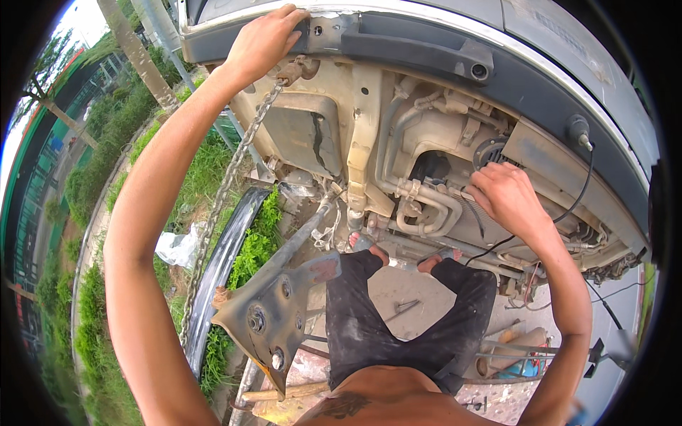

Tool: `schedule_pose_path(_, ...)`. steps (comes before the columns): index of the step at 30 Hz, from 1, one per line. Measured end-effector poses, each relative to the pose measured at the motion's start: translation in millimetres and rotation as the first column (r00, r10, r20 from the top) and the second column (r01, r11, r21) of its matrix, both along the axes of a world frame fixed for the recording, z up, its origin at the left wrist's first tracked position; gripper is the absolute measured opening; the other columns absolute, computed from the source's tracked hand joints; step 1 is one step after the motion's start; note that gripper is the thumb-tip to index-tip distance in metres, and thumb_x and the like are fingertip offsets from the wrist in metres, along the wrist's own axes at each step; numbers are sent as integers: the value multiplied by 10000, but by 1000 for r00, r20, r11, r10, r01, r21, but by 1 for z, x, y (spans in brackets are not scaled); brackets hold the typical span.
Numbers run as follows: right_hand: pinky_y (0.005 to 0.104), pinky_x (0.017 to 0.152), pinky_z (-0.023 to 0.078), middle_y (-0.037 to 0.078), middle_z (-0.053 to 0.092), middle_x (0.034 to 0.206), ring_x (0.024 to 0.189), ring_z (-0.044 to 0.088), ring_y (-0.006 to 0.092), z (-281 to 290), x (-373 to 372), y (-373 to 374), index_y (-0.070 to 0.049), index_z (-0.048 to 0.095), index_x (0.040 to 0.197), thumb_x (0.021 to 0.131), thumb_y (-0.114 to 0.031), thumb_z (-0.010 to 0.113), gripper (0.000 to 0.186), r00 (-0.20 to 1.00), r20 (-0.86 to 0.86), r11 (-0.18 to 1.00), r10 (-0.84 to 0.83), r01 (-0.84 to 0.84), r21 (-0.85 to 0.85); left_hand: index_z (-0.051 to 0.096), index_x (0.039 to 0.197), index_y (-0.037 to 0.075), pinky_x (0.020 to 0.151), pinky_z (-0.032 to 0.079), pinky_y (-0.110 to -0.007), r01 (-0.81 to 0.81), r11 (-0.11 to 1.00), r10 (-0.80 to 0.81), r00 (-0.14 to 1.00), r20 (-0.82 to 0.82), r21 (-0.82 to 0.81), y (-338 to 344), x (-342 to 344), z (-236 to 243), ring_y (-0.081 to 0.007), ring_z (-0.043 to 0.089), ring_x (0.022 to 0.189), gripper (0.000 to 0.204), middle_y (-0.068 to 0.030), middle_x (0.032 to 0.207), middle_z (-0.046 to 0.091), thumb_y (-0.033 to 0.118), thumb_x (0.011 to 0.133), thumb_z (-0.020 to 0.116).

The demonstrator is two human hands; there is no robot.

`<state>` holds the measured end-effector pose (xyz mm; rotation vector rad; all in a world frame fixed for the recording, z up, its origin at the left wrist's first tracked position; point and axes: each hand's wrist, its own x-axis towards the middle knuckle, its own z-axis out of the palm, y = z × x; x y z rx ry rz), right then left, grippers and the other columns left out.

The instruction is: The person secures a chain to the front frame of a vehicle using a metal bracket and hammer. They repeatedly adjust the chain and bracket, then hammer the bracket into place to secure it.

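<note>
Above me is the tan-dusted underside (419, 135) of a vehicle, edged by a dark bumper (412, 35). My left hand (264, 41) lies on the bumper's upper left part, its fingers stretched over the edge. Beneath that hand, a metal chain (245, 138) hangs from a hook-like fitting (291, 71). My right hand (508, 195) is raised among the pipes and parts, fingers curled together; whatever they hold is hidden. Close by its fingertips are bent metal pipes (426, 206) and a round black part (490, 150). A black cable (579, 195) runs from a plug (579, 129) on the bumper.
A rusty steel bracket plate (266, 316) with bolts sits at my left on a long metal bar (298, 238). A black curved panel (220, 270) leans over the plants. White plastic (181, 245) lies in the grass. A bar-shaped tool (401, 310) rests on the ground between my legs.
</note>
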<state>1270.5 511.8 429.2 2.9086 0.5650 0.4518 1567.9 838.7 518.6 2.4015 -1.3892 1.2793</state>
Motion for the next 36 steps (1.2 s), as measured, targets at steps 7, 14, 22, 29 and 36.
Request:
schedule_pose_path(7, 433, 806, 494, 87, 595, 788, 906, 611, 312, 78, 28, 41, -36, 585, 897, 782, -118, 753, 219, 988, 97, 972, 117, -134, 191, 635, 997, 32, 795, 502, -457, 91, 984, -84, 995, 47, -152, -10, 6, -9, -380, 621, 925, 167, -173, 967, 627, 144, 874, 644)
schedule_pose_path(14, 433, 752, 496, 109, 601, 781, 818, 625, 316, 93, 51, 42, -34, 655, 892, 849, -149, 706, 133, 931, 324, 984, 167, -180, 9, 612, 1007, 38, 772, 499, -462, 98, 990, -85, 989, 125, -103, -14, 20, -1, -377, 615, 907, 175, -165, 960, 601, 154, 881, 650)
schedule_pose_path(22, 438, 697, 507, 203, 658, 797, 786, 653, 378, 123, 114, 45, 6, 656, 871, 932, -199, 621, 217, 848, 495, 961, 188, -264, 88, 586, 972, 61, 729, 500, -463, 58, 991, -45, 993, 110, -125, -18, 24, -4, -367, 617, 875, 166, -143, 969, 589, 178, 881, 660)
schedule_pose_path(29, 457, 647, 511, 200, 665, 749, 709, 655, 388, 106, 137, 46, -8, 682, 798, 911, -263, 634, 283, 845, 522, 950, 113, -245, 191, 580, 938, 59, 694, 505, -454, 7, 999, 3, 965, 264, -39, -16, 29, -7, -351, 619, 826, 154, -139, 922, 568, 185, 876, 645)
schedule_pose_path(36, 452, 666, 521, 211, 678, 783, 738, 664, 394, 107, 136, 47, -6, 711, 806, 900, -266, 638, 286, 830, 551, 946, 81, -238, 220, 567, 875, 36, 691, 509, -458, 10, 997, 8, 974, 225, -80, -26, 28, -8, -358, 621, 796, 120, -151, 867, 564, 135, 832, 620)
